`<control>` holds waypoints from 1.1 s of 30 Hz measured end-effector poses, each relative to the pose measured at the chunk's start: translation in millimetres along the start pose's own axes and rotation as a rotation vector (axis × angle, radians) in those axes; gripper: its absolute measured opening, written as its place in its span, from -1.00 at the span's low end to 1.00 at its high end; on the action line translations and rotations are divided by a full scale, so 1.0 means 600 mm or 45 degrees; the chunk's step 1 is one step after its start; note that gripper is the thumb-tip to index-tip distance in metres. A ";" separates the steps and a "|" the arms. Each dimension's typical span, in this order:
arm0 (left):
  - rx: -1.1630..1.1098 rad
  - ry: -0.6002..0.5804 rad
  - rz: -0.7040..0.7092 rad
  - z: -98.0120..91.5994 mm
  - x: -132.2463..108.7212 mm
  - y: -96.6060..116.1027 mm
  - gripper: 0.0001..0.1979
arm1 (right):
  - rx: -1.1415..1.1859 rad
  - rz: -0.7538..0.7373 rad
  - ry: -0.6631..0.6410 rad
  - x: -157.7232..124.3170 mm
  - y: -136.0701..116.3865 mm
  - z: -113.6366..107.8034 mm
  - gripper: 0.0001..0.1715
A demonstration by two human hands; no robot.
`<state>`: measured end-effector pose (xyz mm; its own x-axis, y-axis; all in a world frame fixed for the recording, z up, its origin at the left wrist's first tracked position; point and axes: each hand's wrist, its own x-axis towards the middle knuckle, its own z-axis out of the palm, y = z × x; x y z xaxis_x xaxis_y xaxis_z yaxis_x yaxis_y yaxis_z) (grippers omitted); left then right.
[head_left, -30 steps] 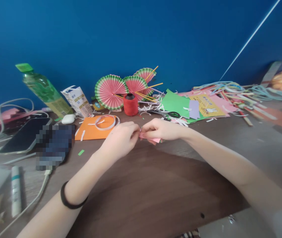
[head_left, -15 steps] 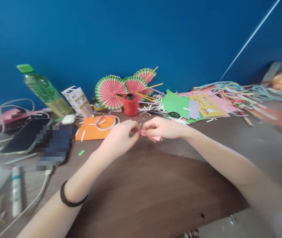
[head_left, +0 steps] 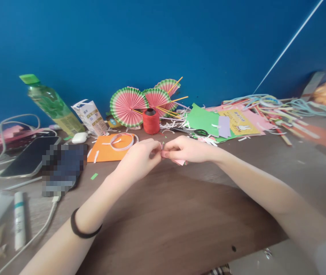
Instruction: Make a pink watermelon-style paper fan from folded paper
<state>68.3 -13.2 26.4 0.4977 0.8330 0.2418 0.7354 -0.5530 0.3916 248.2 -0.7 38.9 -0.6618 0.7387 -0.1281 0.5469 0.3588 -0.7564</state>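
pink paper nearly lost behind the right fingers

the blue wall (head_left: 122,42) fills the upper half of the view, and the dark worktop (head_left: 180,214) runs below it, crowded along its back and left side. against the wall lean the pleated fans (head_left: 126,101), pink with green rims, their thin sticks pointing right. a green bottle (head_left: 54,107) tilts at the left.

in the middle, over the worktop, the two hands meet almost fingertip to fingertip. the right hand (head_left: 187,149) pinches with thumb and forefinger; the left hand (head_left: 142,154) is curled with its tips drawn in at the same spot, though i cannot tell how firmly it grips, since the contact is hidden. behind them are the green sheet (head_left: 203,116), the orange sheet (head_left: 111,154) with a white ring on it, and the red spool (head_left: 151,123), upright in front of the fans.

the pink paper (head_left: 180,162) is in the right hand, with only a corner showing under the palm side. that is the change: a second ago a longer pink strip showed along the right thumb, and now the right fingertips have closed over it beside the left ones. i take this as close work at the paper's left end, with nothing set down. smallest, a green scrap (head_left: 94,176) lies near the orange sheet, where it was.
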 end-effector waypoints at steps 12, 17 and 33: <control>-0.145 -0.026 -0.031 -0.006 0.001 -0.003 -0.83 | 0.038 -0.033 -0.006 0.002 0.007 -0.005 -0.68; -0.198 -0.026 -0.037 -0.008 0.002 -0.005 -0.81 | 0.052 -0.034 -0.021 0.002 0.007 -0.007 -0.69; -0.424 -0.131 -0.087 -0.017 0.003 -0.010 -0.82 | 0.130 -0.051 -0.065 -0.006 -0.001 -0.016 -0.75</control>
<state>59.8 -8.1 33.7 0.5083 0.8526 0.1211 0.5869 -0.4460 0.6757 255.2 2.0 45.8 -0.7090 0.6938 -0.1268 0.4661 0.3260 -0.8225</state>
